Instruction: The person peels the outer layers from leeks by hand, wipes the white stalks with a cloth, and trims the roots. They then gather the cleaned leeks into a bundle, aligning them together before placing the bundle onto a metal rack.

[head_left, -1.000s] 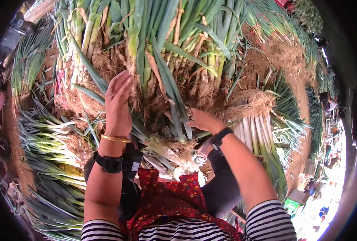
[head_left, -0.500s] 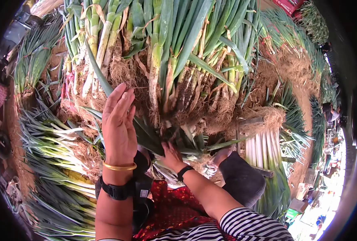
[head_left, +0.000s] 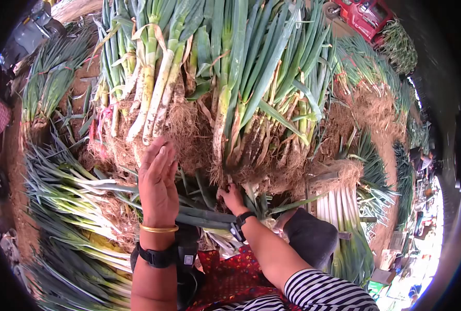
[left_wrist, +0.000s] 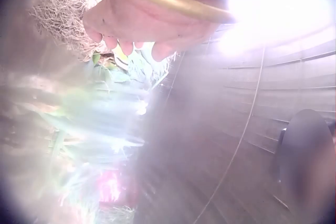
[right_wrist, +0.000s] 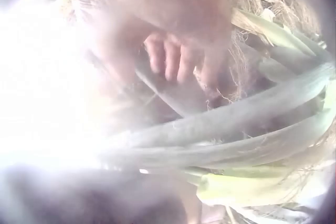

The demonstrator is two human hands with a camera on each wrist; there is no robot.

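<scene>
My left hand, with a gold bangle at its wrist, is raised palm inward before a big upright heap of long green onions. Its fingers are extended and hold nothing; in the left wrist view this hand shows near a mat of pale roots. Low at the heap's foot is my right hand, its fingertips among the dirty roots. The right wrist view shows its fingers bent beside grey-green leaves; I cannot tell whether they grip anything. A thick green leaf lies crosswise in front of my lap.
More green onions lie piled along my left. On the right, a bundle with clean white stems lies roots away from me. My bent knee is beside my right forearm. A red vehicle stands at the far right.
My right hand has moved left and down from the long leaves to the heap's foot. The long leaf now lies crosswise. My left hand, still raised, has lowered and shifted slightly right in view.
</scene>
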